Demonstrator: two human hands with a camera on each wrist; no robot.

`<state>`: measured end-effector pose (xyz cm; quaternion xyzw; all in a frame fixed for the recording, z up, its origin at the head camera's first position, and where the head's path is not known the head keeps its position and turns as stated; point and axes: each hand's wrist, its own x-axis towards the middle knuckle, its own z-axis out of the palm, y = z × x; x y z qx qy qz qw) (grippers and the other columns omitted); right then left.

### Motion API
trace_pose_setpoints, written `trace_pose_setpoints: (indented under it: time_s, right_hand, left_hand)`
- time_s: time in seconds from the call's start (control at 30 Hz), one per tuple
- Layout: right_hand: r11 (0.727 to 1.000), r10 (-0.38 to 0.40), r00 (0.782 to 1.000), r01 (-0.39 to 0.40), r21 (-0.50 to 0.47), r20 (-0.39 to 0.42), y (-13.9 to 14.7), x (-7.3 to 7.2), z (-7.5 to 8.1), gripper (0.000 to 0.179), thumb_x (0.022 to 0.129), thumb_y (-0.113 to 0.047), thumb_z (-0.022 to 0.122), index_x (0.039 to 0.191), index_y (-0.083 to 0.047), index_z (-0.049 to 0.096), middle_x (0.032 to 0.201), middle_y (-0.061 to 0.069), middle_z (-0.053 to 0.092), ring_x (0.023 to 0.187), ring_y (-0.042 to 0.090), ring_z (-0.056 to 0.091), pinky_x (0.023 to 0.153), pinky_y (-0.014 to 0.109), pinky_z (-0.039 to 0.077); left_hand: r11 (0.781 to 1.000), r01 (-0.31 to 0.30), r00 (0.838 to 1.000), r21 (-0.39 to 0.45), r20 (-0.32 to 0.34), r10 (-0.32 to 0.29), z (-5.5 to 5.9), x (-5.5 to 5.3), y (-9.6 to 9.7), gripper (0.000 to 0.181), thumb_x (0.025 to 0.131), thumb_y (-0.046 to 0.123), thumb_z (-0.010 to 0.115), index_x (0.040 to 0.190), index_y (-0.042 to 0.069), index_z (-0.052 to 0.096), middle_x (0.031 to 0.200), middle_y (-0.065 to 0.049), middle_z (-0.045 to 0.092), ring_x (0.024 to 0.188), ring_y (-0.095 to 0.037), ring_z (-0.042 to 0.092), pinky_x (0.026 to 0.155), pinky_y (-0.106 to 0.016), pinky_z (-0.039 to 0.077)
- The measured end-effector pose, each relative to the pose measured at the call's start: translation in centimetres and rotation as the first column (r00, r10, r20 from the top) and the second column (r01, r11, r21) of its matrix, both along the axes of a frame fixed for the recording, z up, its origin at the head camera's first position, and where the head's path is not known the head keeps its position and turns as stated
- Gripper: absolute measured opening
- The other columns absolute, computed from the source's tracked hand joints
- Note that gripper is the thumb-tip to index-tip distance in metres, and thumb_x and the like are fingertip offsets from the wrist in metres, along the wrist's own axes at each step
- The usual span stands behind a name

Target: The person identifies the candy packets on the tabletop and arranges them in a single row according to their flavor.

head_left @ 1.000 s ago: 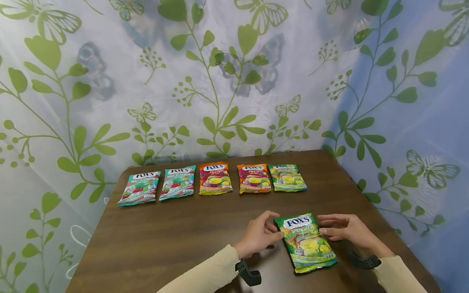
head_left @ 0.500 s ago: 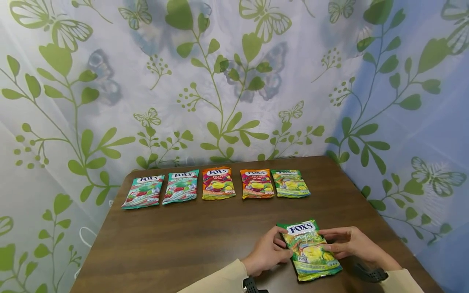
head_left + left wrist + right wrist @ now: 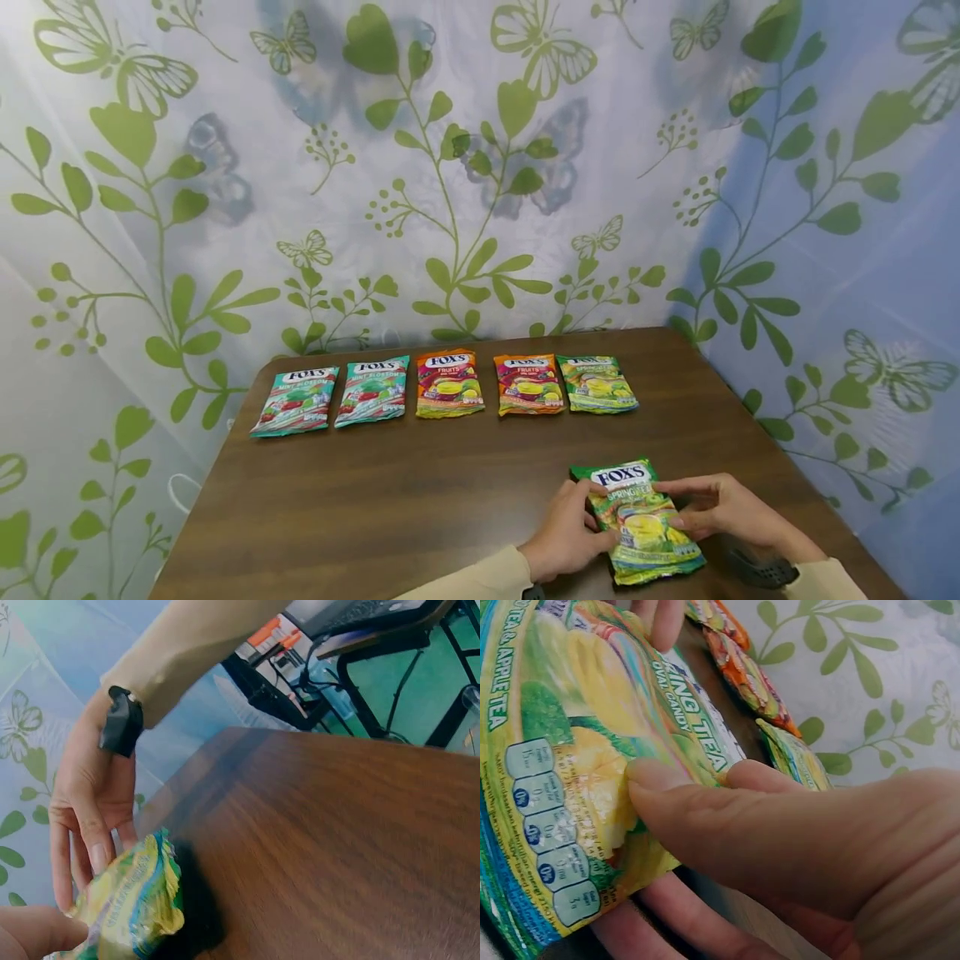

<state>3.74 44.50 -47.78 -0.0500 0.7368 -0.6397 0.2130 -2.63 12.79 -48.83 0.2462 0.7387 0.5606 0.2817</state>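
A green and yellow bag of Fox's Spring Tea candy [image 3: 641,525] lies at the near right of the table, slightly turned. My left hand [image 3: 567,531] holds its left edge, the thumb over the front. From the right side, my right hand [image 3: 738,514] grips the same bag. In the right wrist view the right thumb [image 3: 697,810] presses on the printed face while fingers reach beneath the edge. The left wrist view has the crinkled end of the candy bag [image 3: 139,900] between both hands, above its dark shadow.
Along the back of the brown table [image 3: 360,500] lies a row of candy bags: two teal Mint Blossom bags [image 3: 297,402], two orange Fruits bags [image 3: 450,385] and a green Spring Tea bag [image 3: 597,385]. A leaf-patterned curtain [image 3: 480,167] hangs behind.
Both hands have closed in from beside the candy bag and now hold its edges. The bag has hardly moved on the table; the head view has tilted slightly upward.
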Motion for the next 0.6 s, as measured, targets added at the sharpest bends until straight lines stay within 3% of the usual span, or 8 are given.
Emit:
trace_pose_setpoints:
  time_s: [0.13,0.3,0.6]
  right_hand:
    - [1.000,0.011,1.000,-0.012,-0.028,-0.010,0.0,0.1,-0.2,0.045,0.106,0.003,0.067,0.151,0.009,0.058,0.126,0.029,0.073,0.099,0.028,0.077,0.083,0.044,0.066]
    - [0.999,0.016,0.999,-0.017,-0.031,-0.028,0.1,0.2,-0.4,0.047,0.105,0.004,0.068,0.152,0.007,0.059,0.136,0.025,0.070,0.100,0.027,0.077,0.084,0.043,0.065]
    - [1.000,-0.010,0.998,0.010,-0.013,-0.059,0.5,-0.4,0.4,0.054,0.105,0.002,0.070,0.153,0.014,0.050,0.141,-0.012,0.070,0.101,0.028,0.077,0.084,0.046,0.065]
  left_hand:
    - [1.000,-0.005,1.000,0.017,-0.028,0.005,-0.4,0.1,0.4,0.043,0.094,0.006,0.085,0.130,0.014,0.063,0.109,0.000,0.046,0.081,-0.004,0.057,0.071,-0.020,0.052]
    - [0.999,-0.028,0.999,0.027,-0.039,0.029,-0.7,0.2,0.8,0.043,0.092,0.004,0.085,0.128,0.013,0.063,0.108,0.000,0.045,0.081,-0.005,0.055,0.070,-0.020,0.051]
    - [0.995,-0.091,0.994,0.035,-0.054,0.093,-0.3,-0.7,1.9,0.043,0.089,0.004,0.087,0.124,0.014,0.065,0.103,0.004,0.047,0.081,-0.005,0.053,0.069,-0.021,0.048]
